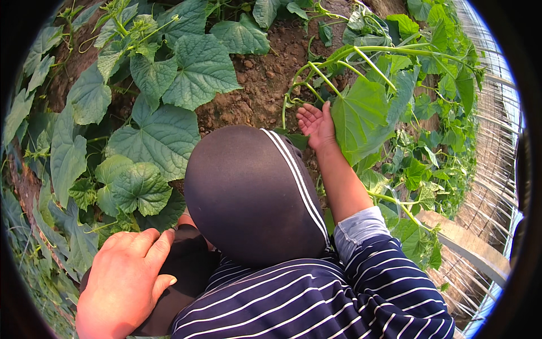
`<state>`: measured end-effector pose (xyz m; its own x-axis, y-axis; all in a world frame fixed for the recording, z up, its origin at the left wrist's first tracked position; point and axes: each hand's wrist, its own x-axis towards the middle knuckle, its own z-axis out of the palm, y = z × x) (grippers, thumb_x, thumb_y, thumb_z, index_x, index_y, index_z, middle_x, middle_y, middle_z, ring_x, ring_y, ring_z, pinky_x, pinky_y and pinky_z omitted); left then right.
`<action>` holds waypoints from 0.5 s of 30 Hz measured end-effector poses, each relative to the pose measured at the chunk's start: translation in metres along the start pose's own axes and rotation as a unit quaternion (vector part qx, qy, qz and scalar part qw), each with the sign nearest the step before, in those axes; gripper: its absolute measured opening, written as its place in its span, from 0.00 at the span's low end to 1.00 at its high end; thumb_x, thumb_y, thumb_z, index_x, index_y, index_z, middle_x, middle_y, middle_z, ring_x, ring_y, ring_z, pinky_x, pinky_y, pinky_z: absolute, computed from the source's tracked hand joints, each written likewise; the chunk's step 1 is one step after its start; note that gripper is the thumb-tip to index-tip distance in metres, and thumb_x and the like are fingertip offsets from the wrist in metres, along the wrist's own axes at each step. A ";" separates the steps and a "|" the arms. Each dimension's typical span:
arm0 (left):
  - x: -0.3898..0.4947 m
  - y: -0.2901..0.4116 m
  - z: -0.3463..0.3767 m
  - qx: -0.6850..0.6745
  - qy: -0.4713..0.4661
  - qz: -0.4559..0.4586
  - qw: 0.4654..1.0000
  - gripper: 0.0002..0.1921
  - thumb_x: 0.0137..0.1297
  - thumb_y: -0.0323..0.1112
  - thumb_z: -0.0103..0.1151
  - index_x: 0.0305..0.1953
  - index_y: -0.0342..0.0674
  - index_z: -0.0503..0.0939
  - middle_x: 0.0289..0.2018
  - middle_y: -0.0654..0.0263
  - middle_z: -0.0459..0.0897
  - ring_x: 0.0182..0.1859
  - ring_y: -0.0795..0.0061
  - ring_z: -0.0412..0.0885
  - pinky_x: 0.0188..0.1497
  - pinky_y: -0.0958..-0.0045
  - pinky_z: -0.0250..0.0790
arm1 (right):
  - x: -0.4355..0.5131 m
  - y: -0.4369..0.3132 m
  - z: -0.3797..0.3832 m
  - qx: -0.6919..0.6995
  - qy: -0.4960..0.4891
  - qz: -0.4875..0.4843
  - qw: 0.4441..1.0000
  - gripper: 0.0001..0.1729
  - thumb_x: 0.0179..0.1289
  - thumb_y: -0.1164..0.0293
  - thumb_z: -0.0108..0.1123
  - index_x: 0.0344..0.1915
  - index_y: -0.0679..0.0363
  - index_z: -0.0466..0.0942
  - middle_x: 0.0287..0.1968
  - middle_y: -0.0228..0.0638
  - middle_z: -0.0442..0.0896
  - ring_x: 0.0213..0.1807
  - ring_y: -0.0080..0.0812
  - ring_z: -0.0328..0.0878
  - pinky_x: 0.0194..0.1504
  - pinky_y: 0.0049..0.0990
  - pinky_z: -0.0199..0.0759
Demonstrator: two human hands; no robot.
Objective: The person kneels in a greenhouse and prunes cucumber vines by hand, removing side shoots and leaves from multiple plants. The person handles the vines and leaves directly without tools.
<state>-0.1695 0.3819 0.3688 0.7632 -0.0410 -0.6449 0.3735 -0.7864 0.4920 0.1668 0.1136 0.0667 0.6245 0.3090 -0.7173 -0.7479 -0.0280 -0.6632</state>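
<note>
My left hand (127,275) is at the lower left, back up, over a dark trouser leg (186,262); nothing shows in it. Beyond the bent knee (250,190), in dark cloth with white side stripes, my right hand (315,125) has its palm turned up, fingers curled and thumb apart. No held thing can be seen there. A thin green vine stem (284,110) hangs close to its fingers. The big leaf (360,114) of a cucumber-like plant touches or overlaps the thumb side of that hand. Above, a thicker vine stem (394,50) arches to the right.
Broad leaves (152,135) crowd the left side. Brown clumpy soil (254,91) lies between the plant rows. More vines (449,140) grow along the right, beside a pale slatted or reed-like wall (493,169). A curved light beam (465,245) crosses at lower right.
</note>
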 end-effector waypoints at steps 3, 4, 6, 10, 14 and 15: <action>0.001 0.000 0.000 0.000 -0.001 0.002 1.000 0.32 0.45 0.35 0.68 0.55 0.36 0.72 0.46 0.56 0.77 0.47 0.53 0.74 0.53 0.59 0.66 | -0.001 0.001 -0.001 0.033 -0.016 0.001 0.999 0.36 0.65 0.39 0.46 0.47 0.63 0.77 0.42 0.39 0.83 0.42 0.33 0.80 0.42 0.29 0.77; 0.001 -0.001 -0.001 -0.001 -0.002 0.003 1.000 0.32 0.45 0.35 0.68 0.55 0.36 0.72 0.46 0.56 0.77 0.47 0.53 0.74 0.53 0.59 0.66 | -0.001 0.001 -0.002 0.048 -0.023 0.003 0.999 0.35 0.66 0.40 0.47 0.47 0.63 0.77 0.42 0.38 0.82 0.42 0.33 0.80 0.43 0.29 0.77; 0.002 -0.001 -0.001 -0.005 -0.007 0.001 1.000 0.31 0.45 0.35 0.69 0.54 0.36 0.72 0.46 0.56 0.77 0.47 0.53 0.75 0.53 0.59 0.66 | 0.000 0.002 -0.003 0.055 -0.025 -0.014 0.998 0.30 0.66 0.46 0.51 0.47 0.62 0.77 0.42 0.38 0.82 0.42 0.33 0.79 0.43 0.29 0.76; 0.003 -0.002 -0.001 -0.006 -0.005 0.008 1.000 0.31 0.45 0.35 0.69 0.54 0.35 0.72 0.46 0.56 0.77 0.47 0.53 0.75 0.52 0.59 0.66 | 0.001 0.005 -0.009 0.010 -0.033 -0.052 0.998 0.22 0.66 0.56 0.56 0.49 0.61 0.76 0.43 0.36 0.82 0.42 0.32 0.79 0.43 0.29 0.76; 0.004 -0.002 -0.001 -0.006 -0.006 0.011 1.000 0.31 0.45 0.36 0.69 0.54 0.35 0.72 0.46 0.56 0.77 0.47 0.53 0.75 0.53 0.59 0.66 | 0.003 0.005 -0.011 0.028 -0.023 -0.023 0.999 0.21 0.66 0.56 0.56 0.49 0.60 0.76 0.42 0.35 0.82 0.42 0.31 0.79 0.42 0.28 0.76; 0.004 -0.002 -0.002 -0.006 -0.006 0.011 1.000 0.31 0.45 0.36 0.69 0.54 0.35 0.72 0.46 0.56 0.77 0.47 0.53 0.75 0.53 0.59 0.66 | 0.002 0.005 -0.009 0.041 -0.024 -0.015 0.999 0.21 0.66 0.56 0.56 0.49 0.60 0.76 0.42 0.35 0.82 0.41 0.31 0.79 0.42 0.28 0.76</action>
<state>-0.1665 0.3844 0.3663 0.7646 -0.0666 -0.6410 0.3631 -0.7772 0.5138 0.1664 0.1054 0.0601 0.6363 0.3536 -0.6856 -0.7467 0.0591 -0.6625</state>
